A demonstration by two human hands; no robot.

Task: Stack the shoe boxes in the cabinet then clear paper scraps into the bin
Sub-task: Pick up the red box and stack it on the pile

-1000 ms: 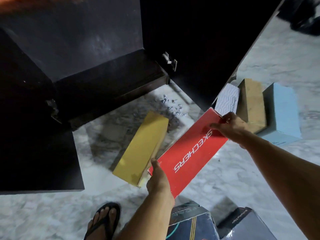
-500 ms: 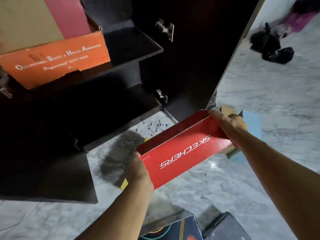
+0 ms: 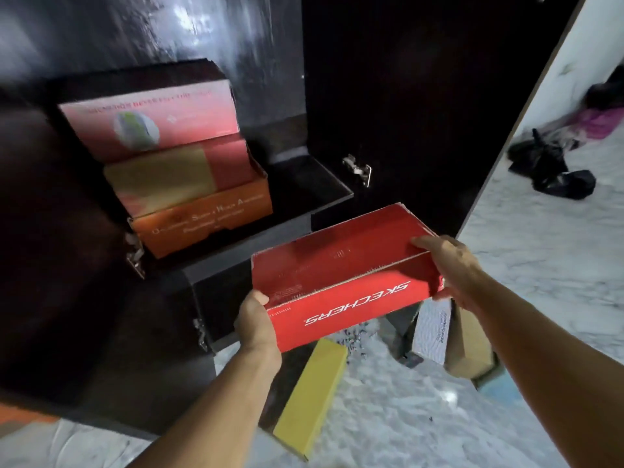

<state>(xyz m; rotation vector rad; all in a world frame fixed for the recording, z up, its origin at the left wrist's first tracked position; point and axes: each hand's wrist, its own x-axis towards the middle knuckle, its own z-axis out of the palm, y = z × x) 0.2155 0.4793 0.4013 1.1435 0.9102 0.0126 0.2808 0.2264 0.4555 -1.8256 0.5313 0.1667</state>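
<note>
A red Skechers shoe box (image 3: 341, 285) hangs level in the air in front of the dark cabinet (image 3: 388, 96). My left hand (image 3: 258, 320) grips its near left corner and my right hand (image 3: 450, 265) grips its right end. On a cabinet shelf (image 3: 314, 184) to the upper left stands a stack of three boxes: an orange one (image 3: 206, 217) at the bottom, a tan and red one (image 3: 182, 175) in the middle, a pink one (image 3: 152, 119) on top. Small paper scraps (image 3: 358, 334) lie on the marble floor under the red box.
A yellow box (image 3: 312, 393) lies on the floor below my hands. A white box (image 3: 432, 327), a brown box (image 3: 469, 349) and a blue box (image 3: 499, 388) stand at the right. The open cabinet door (image 3: 506, 113) is at the right. Black bags (image 3: 553, 170) and clothes lie farther off.
Both hands have lifted the red box from near the floor up to shelf height. My view has risen, so the stack of three boxes on the shelf now shows.
</note>
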